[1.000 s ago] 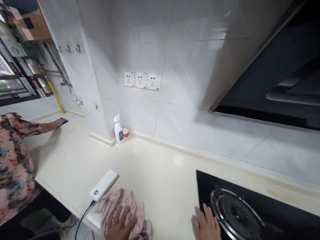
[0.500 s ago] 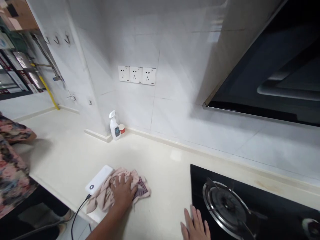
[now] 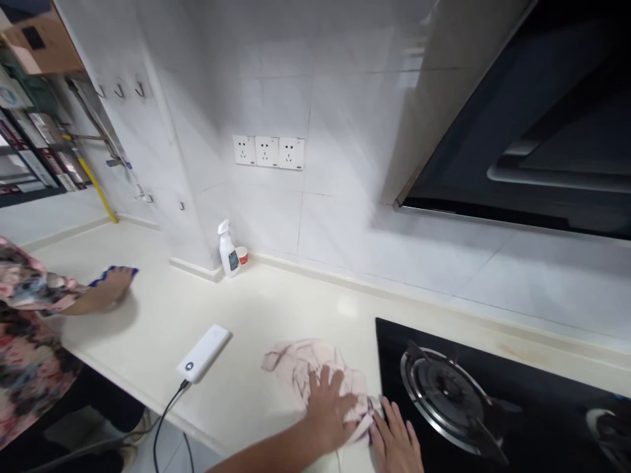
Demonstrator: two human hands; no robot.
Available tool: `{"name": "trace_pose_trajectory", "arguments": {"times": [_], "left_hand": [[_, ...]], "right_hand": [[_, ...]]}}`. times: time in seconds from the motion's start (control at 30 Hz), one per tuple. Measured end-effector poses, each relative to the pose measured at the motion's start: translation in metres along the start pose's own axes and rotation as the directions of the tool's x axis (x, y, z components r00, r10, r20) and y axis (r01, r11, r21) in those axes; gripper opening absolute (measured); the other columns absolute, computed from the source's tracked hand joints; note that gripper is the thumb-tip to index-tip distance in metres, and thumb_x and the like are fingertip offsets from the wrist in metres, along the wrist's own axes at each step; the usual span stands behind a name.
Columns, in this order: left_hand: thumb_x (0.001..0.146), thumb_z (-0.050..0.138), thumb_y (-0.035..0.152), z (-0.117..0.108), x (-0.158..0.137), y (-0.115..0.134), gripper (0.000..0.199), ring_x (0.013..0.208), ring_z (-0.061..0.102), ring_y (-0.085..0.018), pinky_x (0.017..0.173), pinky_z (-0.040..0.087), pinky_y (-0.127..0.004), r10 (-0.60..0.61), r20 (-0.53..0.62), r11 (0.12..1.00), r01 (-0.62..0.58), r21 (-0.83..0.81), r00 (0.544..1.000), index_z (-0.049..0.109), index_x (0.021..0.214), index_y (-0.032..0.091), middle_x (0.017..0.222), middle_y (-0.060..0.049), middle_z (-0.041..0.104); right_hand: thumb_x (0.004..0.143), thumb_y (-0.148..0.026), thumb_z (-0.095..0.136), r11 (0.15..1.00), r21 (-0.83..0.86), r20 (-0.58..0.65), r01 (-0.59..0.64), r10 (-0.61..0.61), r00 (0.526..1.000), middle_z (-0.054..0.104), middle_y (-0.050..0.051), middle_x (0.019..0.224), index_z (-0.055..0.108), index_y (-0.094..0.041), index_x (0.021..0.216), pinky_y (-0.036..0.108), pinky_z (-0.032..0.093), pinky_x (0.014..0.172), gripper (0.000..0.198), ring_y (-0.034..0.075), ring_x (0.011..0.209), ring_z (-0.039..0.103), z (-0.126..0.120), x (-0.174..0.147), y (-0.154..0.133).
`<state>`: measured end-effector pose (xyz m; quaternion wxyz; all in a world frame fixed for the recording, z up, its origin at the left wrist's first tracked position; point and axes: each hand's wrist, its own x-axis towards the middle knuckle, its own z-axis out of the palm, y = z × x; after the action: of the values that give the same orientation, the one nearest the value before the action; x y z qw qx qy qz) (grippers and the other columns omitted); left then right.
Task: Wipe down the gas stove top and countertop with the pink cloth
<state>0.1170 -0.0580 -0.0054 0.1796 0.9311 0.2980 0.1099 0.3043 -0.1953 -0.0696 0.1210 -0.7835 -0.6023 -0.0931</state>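
My left hand (image 3: 329,408) lies flat, fingers spread, on top of a crumpled pale pink cloth (image 3: 303,360) on the cream countertop (image 3: 266,394). The cloth spreads out beyond the fingertips and to the left. Just right of it, my right hand (image 3: 396,435) rests palm down with fingers stretched out at the left edge of the black gas hob (image 3: 389,355). Its fingertips are close to the cloth's right end; whether they touch it I cannot tell.
A white power bank (image 3: 204,351) with a black cable (image 3: 165,414) lies left of the cloth. A spray bottle (image 3: 229,253) and small red-and-white tub (image 3: 242,255) stand by the wall. Another person's hand (image 3: 111,289) with a blue cloth is far left. A range hood (image 3: 532,151) overhangs the right.
My left hand and the pink cloth have slid right, away from the power bank, close to my right hand. The other person's hand with the blue cloth has come into view.
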Motion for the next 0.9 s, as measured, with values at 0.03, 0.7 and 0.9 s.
{"name": "trace_pose_trajectory", "arguments": {"times": [0.03, 0.7, 0.9], "left_hand": [[0.089, 0.043, 0.067, 0.007, -0.019, -0.003, 0.056, 0.152, 0.017, -0.039, 0.118, 0.007, -0.067, 0.038, 0.006, 0.999, -0.038, 0.003, 0.999, 0.05, 0.141, 0.048, 0.167, 0.003, 0.024], [0.08, 0.064, 0.058, -0.072, -0.099, -0.128, 0.053, 0.143, 0.036, -0.04, 0.11, 0.029, -0.061, -0.341, -0.195, 0.912, 0.374, 0.17, 0.919, 0.062, 0.131, 0.046, 0.156, -0.004, 0.045], [0.087, 0.057, 0.056, -0.097, 0.024, -0.141, 0.049, 0.145, 0.029, -0.039, 0.112, 0.024, -0.06, -0.401, -0.242, 0.884, 0.443, 0.152, 0.884, 0.063, 0.131, 0.036, 0.156, -0.007, 0.043]], "right_hand": [[0.1, -0.047, 0.027, 1.0, 0.003, 0.0, 0.01, -0.01, 1.0, 0.046, 0.007, 0.154, 0.068, -0.025, 0.129, 0.051, 0.029, 0.116, 0.055, 0.03, 0.145, 0.038, 0.001, -0.001, 0.002], [0.095, -0.054, 0.037, 0.998, -0.032, -0.053, -0.053, 0.052, 0.997, 0.046, 0.007, 0.154, 0.066, -0.027, 0.132, 0.054, 0.032, 0.114, 0.054, 0.032, 0.143, 0.04, 0.008, 0.0, -0.007], [0.095, -0.053, 0.04, 0.997, -0.053, -0.024, -0.059, 0.057, 0.998, 0.047, 0.005, 0.154, 0.066, -0.03, 0.131, 0.053, 0.033, 0.114, 0.05, 0.032, 0.142, 0.043, 0.004, 0.001, -0.006]]}}
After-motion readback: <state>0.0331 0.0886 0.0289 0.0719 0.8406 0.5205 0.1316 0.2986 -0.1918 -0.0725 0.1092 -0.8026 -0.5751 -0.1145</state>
